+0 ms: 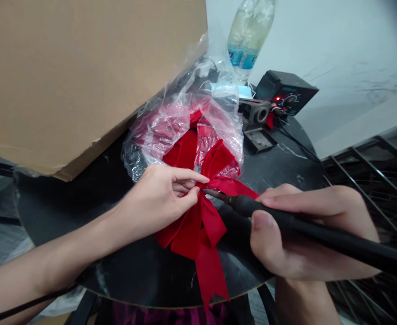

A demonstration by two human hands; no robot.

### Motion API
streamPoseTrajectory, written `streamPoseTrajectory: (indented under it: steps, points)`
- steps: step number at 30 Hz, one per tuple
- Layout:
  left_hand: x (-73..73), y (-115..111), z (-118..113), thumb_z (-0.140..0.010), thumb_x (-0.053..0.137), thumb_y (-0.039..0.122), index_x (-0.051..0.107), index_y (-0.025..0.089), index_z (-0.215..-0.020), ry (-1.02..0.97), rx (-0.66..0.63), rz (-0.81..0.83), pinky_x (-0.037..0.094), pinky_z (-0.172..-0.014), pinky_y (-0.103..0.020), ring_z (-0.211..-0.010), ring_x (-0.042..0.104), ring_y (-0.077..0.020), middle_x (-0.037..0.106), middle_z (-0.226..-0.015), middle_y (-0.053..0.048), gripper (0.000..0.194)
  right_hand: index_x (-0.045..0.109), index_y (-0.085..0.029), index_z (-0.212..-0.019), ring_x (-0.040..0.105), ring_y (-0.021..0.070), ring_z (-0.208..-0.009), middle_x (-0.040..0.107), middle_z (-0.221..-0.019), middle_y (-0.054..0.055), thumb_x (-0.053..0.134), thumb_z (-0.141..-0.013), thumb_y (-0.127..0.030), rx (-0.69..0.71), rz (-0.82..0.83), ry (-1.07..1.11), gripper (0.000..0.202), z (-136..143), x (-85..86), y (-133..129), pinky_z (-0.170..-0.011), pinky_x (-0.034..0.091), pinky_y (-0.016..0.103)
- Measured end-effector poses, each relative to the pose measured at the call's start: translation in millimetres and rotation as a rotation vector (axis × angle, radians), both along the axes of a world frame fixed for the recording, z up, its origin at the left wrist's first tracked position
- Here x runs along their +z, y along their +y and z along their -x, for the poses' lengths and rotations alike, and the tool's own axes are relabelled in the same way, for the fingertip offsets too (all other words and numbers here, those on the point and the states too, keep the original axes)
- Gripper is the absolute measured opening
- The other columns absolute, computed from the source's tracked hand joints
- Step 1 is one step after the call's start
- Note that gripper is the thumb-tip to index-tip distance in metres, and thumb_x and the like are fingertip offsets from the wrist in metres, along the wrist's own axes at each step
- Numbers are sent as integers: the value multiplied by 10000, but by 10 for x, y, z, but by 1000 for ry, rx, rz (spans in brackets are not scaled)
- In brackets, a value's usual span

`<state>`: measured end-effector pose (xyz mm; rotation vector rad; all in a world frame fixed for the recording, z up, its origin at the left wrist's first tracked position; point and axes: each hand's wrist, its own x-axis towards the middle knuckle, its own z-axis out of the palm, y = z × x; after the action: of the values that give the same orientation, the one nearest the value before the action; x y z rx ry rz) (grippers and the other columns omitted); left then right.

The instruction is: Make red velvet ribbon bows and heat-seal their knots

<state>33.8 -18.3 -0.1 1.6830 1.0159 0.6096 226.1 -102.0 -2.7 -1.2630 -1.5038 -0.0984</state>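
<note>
My left hand [166, 194] comes in from the left and pinches a red ribbon bow [215, 221] near its middle. Its forked tail hangs over the front edge of the table. Wrapped around its handle, my right hand [306, 225] holds a black soldering iron [273, 214]. The iron's metal tip reaches the bow right beside my left fingertips; whether it touches the ribbon is hard to see. Behind the bow, more red ribbon lies inside a clear plastic bag [164, 122].
A large cardboard box [93, 67] fills the back left of the round black table [127, 271]. At the back right are a soldering station [286, 92] with a red light, an iron stand [255, 115] and water bottles [249, 36]. A wire rack [374, 180] stands to the right.
</note>
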Motion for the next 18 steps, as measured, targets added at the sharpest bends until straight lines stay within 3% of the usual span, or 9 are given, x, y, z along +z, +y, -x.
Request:
streamPoseTrajectory:
  steps: [6, 15, 18]
  points:
    - [6, -8, -16, -838, 709, 120, 833, 188, -1086, -2, 12, -3, 644, -757, -134, -776, 805, -131, 843, -887, 22, 285, 618, -246, -776, 611, 131, -411, 624, -576, -64, 758, -744, -276, -19, -67, -70, 146, -50, -54, 50, -360, 468, 235]
    - [-16, 30, -1, -855, 725, 186, 825, 178, -1124, 23, 12, 55, 625, -755, -134, -800, 799, -136, 838, -889, -4, 287, 639, -247, -793, 609, 145, -438, 623, -598, -58, 766, -716, -228, 45, -75, -28, 150, -81, 0, 61, -419, 510, 291]
    - [-3, 62, 22, -845, 738, 194, 824, 168, -1121, 28, 10, 102, 615, -749, -146, -815, 797, -149, 832, -879, -17, 291, 647, -272, -760, 610, 179, -501, 607, -645, -19, 719, -742, -267, -92, -180, 116, 74, -274, 97, 82, -430, 481, 331]
